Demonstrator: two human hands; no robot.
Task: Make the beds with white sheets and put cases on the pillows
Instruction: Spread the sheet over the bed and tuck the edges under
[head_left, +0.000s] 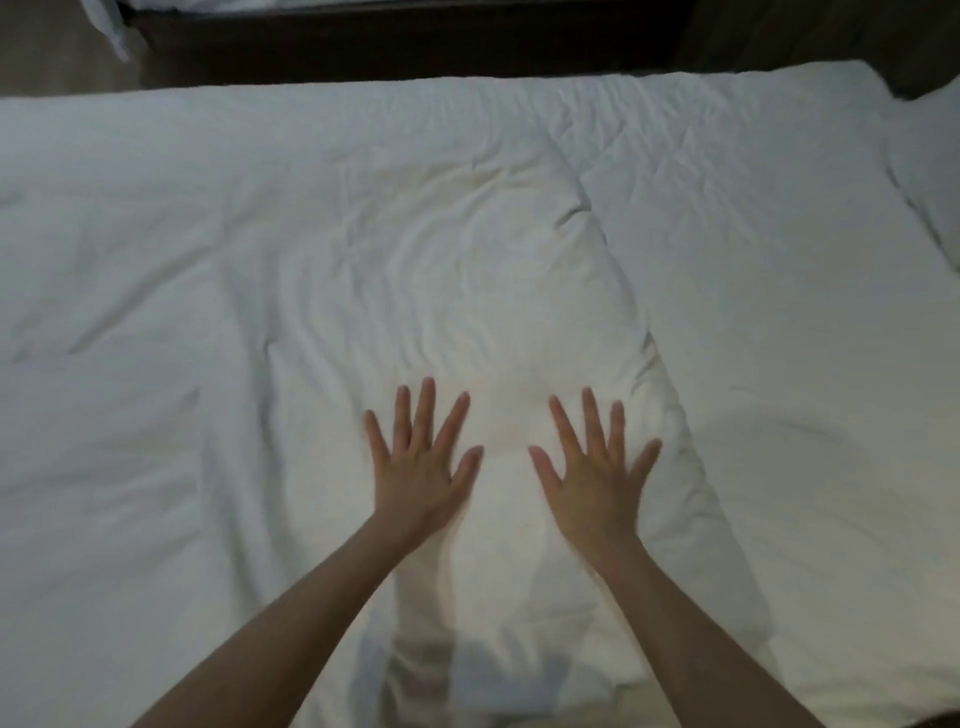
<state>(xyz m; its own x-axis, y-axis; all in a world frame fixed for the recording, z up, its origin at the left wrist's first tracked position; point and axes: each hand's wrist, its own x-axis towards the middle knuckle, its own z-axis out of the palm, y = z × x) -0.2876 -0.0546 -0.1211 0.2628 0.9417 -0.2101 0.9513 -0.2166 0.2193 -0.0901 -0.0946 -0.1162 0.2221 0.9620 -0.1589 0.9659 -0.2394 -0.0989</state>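
I am spreading my left hand (422, 470) and my right hand (593, 480) side by side, a little apart, in the lower middle of the frame. Both palms are facing down with the fingers straight and fanned out, gripping nothing. They are lying over the white sheet (156, 322), though the blur is keeping me from telling whether they are pressing on it or hovering just above it. The sheet is covering the bed from the left edge to the right edge of the frame. A thicker, wrinkled fold (467, 249) is running up the centre from beneath my hands. At the upper right edge a white pillow (930, 166) is lying just beside the sheet. Along the top of the frame a dark gap (395, 52) is separating this bed from the other bed (111, 26) in the upper left corner.
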